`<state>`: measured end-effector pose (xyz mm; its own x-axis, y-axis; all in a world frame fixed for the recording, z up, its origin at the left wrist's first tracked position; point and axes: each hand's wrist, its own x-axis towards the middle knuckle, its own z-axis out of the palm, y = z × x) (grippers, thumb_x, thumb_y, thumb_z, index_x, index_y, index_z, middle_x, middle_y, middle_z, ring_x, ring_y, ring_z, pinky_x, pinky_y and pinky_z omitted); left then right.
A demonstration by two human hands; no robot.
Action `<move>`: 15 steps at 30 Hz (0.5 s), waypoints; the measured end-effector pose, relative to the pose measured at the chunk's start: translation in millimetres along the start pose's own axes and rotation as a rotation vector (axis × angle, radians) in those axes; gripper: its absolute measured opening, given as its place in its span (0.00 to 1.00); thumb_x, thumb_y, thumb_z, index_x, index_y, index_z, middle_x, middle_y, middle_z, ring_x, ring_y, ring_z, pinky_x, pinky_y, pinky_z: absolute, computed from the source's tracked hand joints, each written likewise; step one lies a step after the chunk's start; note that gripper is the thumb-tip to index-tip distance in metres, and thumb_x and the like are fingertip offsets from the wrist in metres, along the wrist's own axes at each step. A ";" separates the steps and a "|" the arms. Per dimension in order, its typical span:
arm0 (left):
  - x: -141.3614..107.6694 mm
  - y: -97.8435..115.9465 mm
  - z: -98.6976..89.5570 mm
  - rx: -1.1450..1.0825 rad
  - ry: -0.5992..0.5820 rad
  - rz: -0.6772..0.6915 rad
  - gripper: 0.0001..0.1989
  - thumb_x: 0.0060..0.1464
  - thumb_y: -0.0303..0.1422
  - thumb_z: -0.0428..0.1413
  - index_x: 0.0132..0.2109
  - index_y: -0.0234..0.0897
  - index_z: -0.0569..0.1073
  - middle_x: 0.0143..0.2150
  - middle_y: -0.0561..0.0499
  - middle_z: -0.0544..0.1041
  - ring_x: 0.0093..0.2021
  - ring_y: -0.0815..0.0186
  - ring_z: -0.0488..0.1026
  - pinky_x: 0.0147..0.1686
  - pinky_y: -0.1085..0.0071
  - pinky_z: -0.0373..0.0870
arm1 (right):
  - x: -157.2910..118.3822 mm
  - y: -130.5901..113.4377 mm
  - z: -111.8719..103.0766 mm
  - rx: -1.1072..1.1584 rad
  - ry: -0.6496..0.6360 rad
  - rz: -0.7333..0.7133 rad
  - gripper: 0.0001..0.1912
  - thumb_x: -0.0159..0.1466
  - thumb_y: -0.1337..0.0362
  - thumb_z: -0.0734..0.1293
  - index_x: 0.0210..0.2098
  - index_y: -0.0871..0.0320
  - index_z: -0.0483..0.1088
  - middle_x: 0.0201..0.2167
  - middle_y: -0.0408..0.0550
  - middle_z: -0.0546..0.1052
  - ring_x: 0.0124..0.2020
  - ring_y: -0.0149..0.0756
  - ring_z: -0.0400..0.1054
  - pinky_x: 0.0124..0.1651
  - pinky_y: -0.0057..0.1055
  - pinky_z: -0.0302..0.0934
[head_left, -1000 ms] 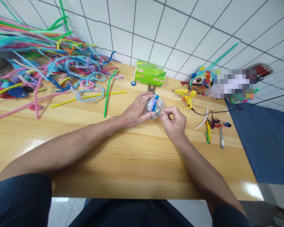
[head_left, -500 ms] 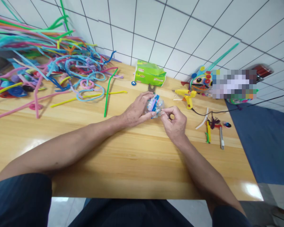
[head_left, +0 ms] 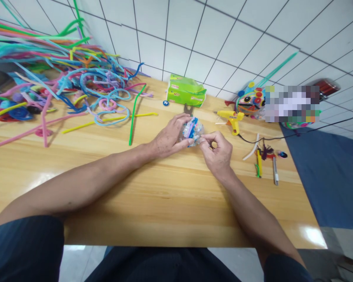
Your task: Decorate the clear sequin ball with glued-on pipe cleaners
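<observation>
The ball [head_left: 194,131] is between the left hand [head_left: 173,136] and right hand [head_left: 217,152]; behind it on the worktop [head_left: 164,199] lies the tissue pack [head_left: 186,91]; pipe cleaners [head_left: 65,82] heap at the left; the glue gun [head_left: 233,118] lies right of the ball, the cutter [head_left: 275,172] farther right.

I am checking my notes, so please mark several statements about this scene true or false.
1. The left hand holds the clear round object. True.
2. The yellow glue gun lies on the table. True.
3. The right hand grips the yellow glue gun. False: it touches the clear round object.
4. A green pipe cleaner crosses a yellow pipe cleaner. True.
5. The blue button lies right of the green packet. False: it lies left.
</observation>
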<state>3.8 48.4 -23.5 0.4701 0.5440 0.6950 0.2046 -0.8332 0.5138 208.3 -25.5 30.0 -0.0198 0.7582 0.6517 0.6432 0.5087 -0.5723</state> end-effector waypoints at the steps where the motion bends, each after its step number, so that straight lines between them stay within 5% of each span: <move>1: 0.1 0.2 -0.3 0.002 -0.003 -0.001 0.34 0.71 0.50 0.57 0.73 0.38 0.58 0.71 0.31 0.67 0.74 0.45 0.65 0.73 0.40 0.67 | 0.1 0.3 -0.2 0.003 0.002 -0.010 0.05 0.65 0.69 0.68 0.33 0.53 0.75 0.25 0.37 0.75 0.26 0.30 0.68 0.33 0.29 0.64; 15: 0.4 0.5 -2.2 -0.003 -0.014 -0.017 0.34 0.70 0.50 0.58 0.73 0.39 0.59 0.71 0.31 0.67 0.75 0.45 0.65 0.74 0.39 0.66 | 0.6 0.8 -0.1 0.012 -0.006 -0.027 0.06 0.64 0.70 0.68 0.33 0.53 0.74 0.25 0.37 0.75 0.26 0.31 0.68 0.33 0.30 0.64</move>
<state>2.2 48.4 -21.9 0.4789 0.5562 0.6792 0.2103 -0.8238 0.5264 208.9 -24.7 30.0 -0.0417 0.7467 0.6638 0.6330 0.5338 -0.5607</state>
